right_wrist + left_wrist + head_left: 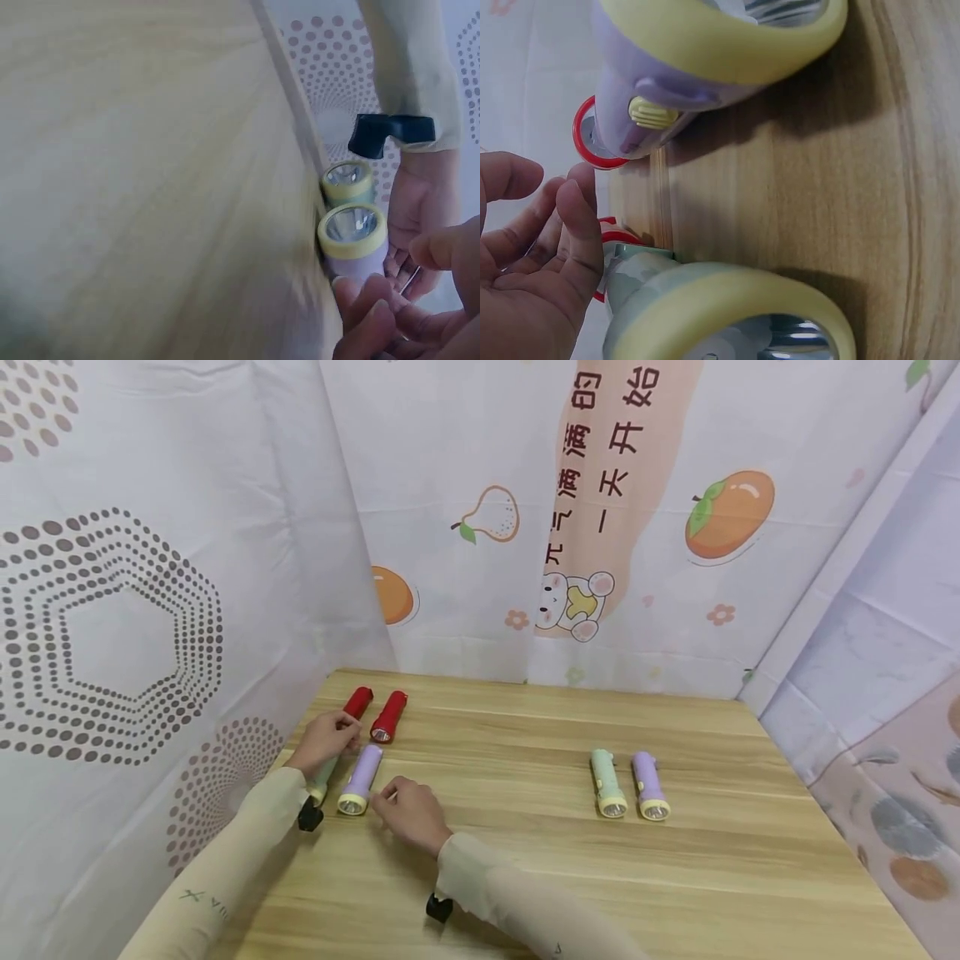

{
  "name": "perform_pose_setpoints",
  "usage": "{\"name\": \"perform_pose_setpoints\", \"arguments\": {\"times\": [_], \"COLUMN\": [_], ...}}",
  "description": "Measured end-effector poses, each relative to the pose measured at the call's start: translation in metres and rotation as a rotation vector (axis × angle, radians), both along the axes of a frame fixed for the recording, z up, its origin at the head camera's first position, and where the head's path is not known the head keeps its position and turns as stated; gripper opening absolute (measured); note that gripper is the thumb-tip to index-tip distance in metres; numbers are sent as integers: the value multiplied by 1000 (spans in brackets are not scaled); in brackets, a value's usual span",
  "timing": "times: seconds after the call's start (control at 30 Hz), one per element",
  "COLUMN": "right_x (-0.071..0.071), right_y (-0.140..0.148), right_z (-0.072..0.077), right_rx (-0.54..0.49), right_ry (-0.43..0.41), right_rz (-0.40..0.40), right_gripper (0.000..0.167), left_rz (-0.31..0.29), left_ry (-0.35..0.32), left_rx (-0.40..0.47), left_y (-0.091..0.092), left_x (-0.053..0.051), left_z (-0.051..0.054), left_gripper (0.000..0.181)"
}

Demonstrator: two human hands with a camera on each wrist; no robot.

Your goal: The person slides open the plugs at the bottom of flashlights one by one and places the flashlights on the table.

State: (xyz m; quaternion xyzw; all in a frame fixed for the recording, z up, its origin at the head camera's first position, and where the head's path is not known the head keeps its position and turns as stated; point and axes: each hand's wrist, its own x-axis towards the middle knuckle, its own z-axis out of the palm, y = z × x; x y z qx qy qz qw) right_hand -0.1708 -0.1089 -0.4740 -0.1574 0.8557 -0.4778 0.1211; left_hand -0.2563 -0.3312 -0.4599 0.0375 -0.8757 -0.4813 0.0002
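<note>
My left hand [327, 742] hovers over a green flashlight [324, 775] at the table's left side, hiding part of it. In the left wrist view its fingers [581, 217] are loosely bent with nothing between them. Just right of that flashlight lies a purple flashlight [364, 774], its yellow-rimmed head toward me. Beside this head is my right hand [412, 812], fingers relaxed and holding nothing; whether they touch the purple flashlight [360, 264] is unclear. Behind lie two red flashlights, one [358, 701] partly covered by the left hand and another [390, 717] in plain view.
On the right half of the wooden table [525, 860] lie another green flashlight [607, 783] and another purple flashlight [648, 785], side by side. Printed curtains [450, 443] hang at the back and both sides. Each wrist carries a black mount [311, 814].
</note>
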Motion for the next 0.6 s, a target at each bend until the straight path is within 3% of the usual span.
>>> {"name": "perform_pose_setpoints", "arguments": {"times": [0.2, 0.33, 0.6], "right_x": [-8, -11, -9], "right_y": [-16, -23, -36], "right_z": [-5, -7, -10], "right_rx": [39, 81, 145], "right_ry": [-79, -65, -5], "right_rz": [-103, -136, -122], "right_gripper": [36, 46, 54], "left_rz": [3, 0, -16], "left_ry": [3, 10, 32], "left_rx": [-31, -33, -70], "left_y": [-1, 0, 2], "left_x": [0, -1, -4], "left_z": [-1, -2, -5], "left_gripper": [28, 27, 24]}}
